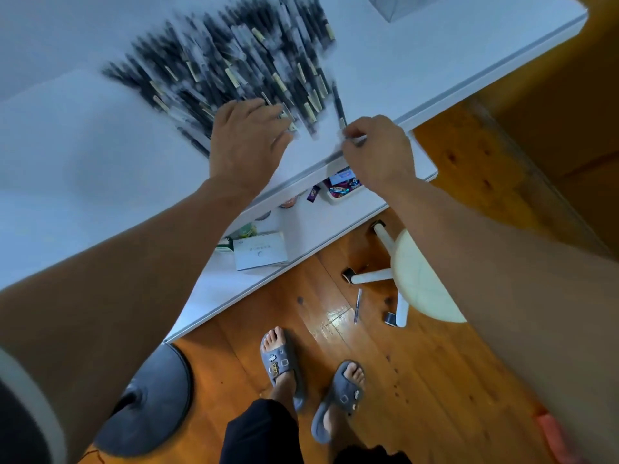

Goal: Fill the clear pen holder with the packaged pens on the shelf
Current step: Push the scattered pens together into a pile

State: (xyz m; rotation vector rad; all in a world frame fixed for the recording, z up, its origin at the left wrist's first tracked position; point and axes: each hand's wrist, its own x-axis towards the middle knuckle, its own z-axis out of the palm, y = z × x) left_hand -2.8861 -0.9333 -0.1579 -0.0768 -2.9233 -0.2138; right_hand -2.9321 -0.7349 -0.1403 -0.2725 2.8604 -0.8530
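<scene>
White upper shelf (pixel 83 135) runs diagonally across the frame, its front edge falling from upper right to lower left; orange wooden floor (pixel 452 380) below.

Heap of dark pens in clear sleeves (pixel 234 55) on the shelf, upper centre. Long axes mostly parallel, slanting from upper left to lower right, near ends toward the front edge. Heavy motion blur; single pens hard to separate.

One dark packaged pen (pixel 337 102) lies apart, just right of the heap, near end close to the shelf edge. Right hand (pixel 378 152): fingers curled, pinching that pen's near end.

Left hand (pixel 246 142) sits on the heap's near end, back of the hand up. Fingertips hidden among the pens; cannot tell whether they grip or only rest.

Clear pen holder (pixel 398 6) at the top edge, cut off, only its base showing, well apart from both hands. Bare shelf lies between holder and heap, and to the left of the heap.

Lower shelf (pixel 318 229) juts out beneath, carrying a white tray of wrapped sweets (pixel 341 192) and a white box (pixel 261 254); items behind are hidden by the upper shelf.

On the floor: a stray pen (pixel 357 304) beside a cream round stool (pixel 418 279).
</scene>
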